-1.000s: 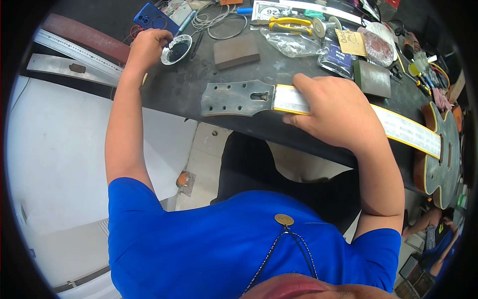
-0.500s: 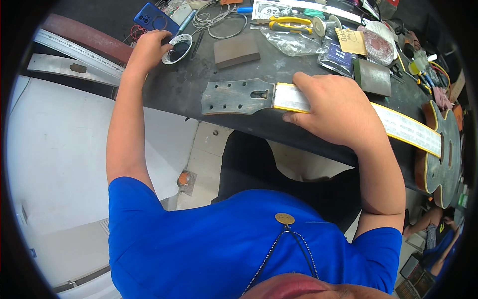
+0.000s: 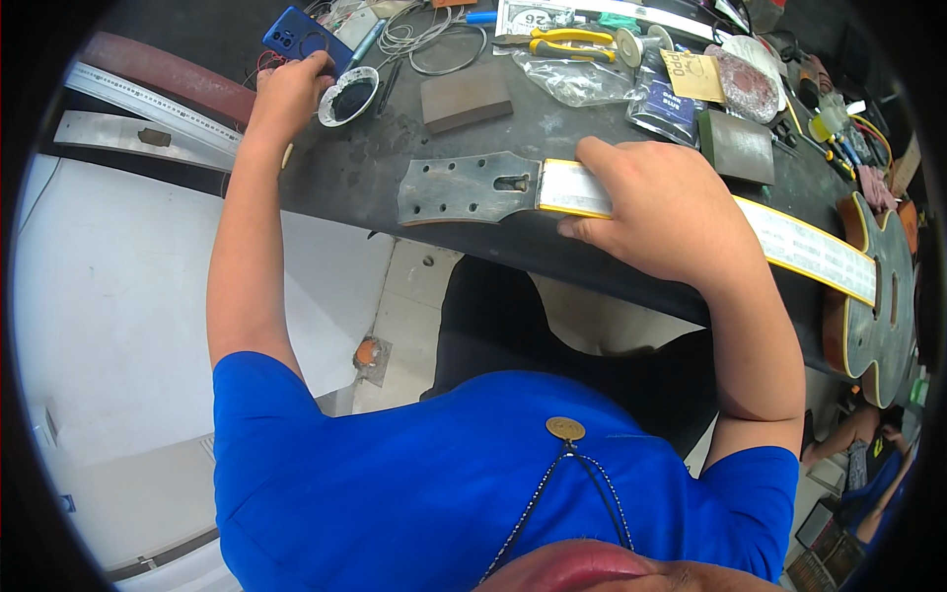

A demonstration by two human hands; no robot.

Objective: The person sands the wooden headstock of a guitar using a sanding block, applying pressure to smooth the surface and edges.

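My right hand [image 3: 666,202] is wrapped over the neck of an unfinished electric guitar, its thumb on the near edge. The fretboard is masked with pale tape [image 3: 809,247] and edged in yellow. The dark grey headstock [image 3: 464,187], with bare tuner holes, points left; the guitar body [image 3: 878,306] lies far right. At the far left, my left hand [image 3: 291,94] is curled beside a small white bowl [image 3: 349,97] of dark material. A pale, narrow tip [image 3: 287,156] shows by its wrist; what the fingers hold is hidden.
Beyond my left hand lies a blue phone [image 3: 304,37]. A brown block [image 3: 466,97] rests behind the headstock. Yellow-handled pliers [image 3: 562,44], plastic bags, a green-edged block [image 3: 737,148] and several tools crowd the back right. Long metal straightedges [image 3: 158,113] lie at the left.
My left hand has shifted slightly away from the bowl, and the pale tip by its wrist shows more. My right hand keeps its hold on the guitar neck.
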